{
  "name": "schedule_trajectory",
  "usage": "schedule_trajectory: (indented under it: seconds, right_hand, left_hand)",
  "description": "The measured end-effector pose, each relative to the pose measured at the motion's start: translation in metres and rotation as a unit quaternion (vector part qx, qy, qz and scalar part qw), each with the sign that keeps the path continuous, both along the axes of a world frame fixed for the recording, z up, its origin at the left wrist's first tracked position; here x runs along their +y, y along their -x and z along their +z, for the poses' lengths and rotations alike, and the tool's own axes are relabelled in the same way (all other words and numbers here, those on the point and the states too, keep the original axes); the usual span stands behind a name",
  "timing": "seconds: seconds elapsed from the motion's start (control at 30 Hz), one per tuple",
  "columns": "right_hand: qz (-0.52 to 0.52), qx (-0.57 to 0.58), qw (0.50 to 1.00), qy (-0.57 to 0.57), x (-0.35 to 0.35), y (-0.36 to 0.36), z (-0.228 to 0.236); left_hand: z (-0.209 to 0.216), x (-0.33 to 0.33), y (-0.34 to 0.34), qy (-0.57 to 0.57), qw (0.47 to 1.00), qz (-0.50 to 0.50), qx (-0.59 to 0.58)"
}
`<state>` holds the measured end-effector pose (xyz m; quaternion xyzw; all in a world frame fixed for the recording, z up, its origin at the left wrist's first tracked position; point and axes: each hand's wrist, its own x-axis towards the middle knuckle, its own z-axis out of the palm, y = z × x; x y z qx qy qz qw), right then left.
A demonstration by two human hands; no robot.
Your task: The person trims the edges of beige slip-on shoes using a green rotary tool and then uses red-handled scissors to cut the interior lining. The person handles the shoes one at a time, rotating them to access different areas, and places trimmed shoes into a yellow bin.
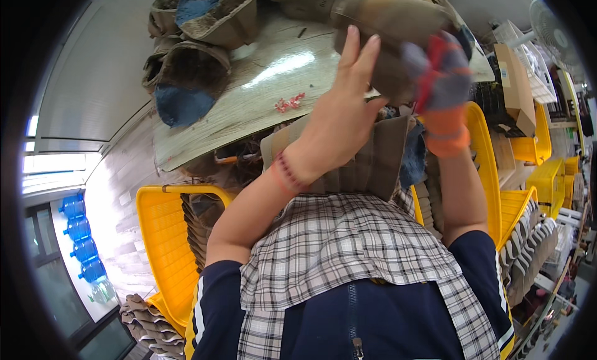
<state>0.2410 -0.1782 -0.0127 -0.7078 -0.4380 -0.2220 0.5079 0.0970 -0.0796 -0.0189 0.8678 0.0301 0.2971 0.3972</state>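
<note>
My left hand [339,120], bare with a beaded band at the wrist, reaches up with its fingers stretched out. Its fingertips are beside or against a brown, hollow piece [392,64] that looks like a shoe upper; contact is not clear. At this piece's right edge is my right hand [444,80], in a red, grey and orange glove, its fingers smeared by motion. Another brown piece [348,167] with a blue patch [413,155] rests on my lap, below my hands. More such pieces with blue parts [186,102] lie at the table's far left.
The pale, glossy table [261,102] has small red-and-white scraps [290,102] on it. Yellow chairs or bins [171,235] flank me, holding stacked brown pieces [202,226]. Right, a cardboard box [515,86] and fan [550,24] stand; left, blue water bottles [78,228].
</note>
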Motion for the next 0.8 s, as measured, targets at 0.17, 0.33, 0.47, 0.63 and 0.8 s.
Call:
schedule_trajectory:
  seconds: [0.17,0.33,0.47,0.63,0.8]
  right_hand:
    - [-0.056,0.273,0.959,-0.052,-0.131,0.013,0.014]
    - [0.016,0.443,0.883,0.15,-0.162,0.038,-0.027]
    - [0.119,0.545,0.828,0.063,-0.156,0.036,-0.083]
    - [0.15,0.581,0.79,0.123,-0.183,0.035,-0.13]
    - [0.146,0.149,0.956,0.207,-0.153,0.045,-0.195]
  left_hand:
    - [-0.07,0.05,0.1,0.177,0.95,0.253,-0.049]
    - [-0.109,0.038,0.149,0.532,0.824,0.155,0.118]
    - [-0.112,0.042,0.132,0.666,0.731,0.048,0.14]
    - [-0.115,0.052,0.131,0.697,0.703,-0.001,0.144]
    - [-0.124,0.061,0.131,0.748,0.638,-0.022,0.179]
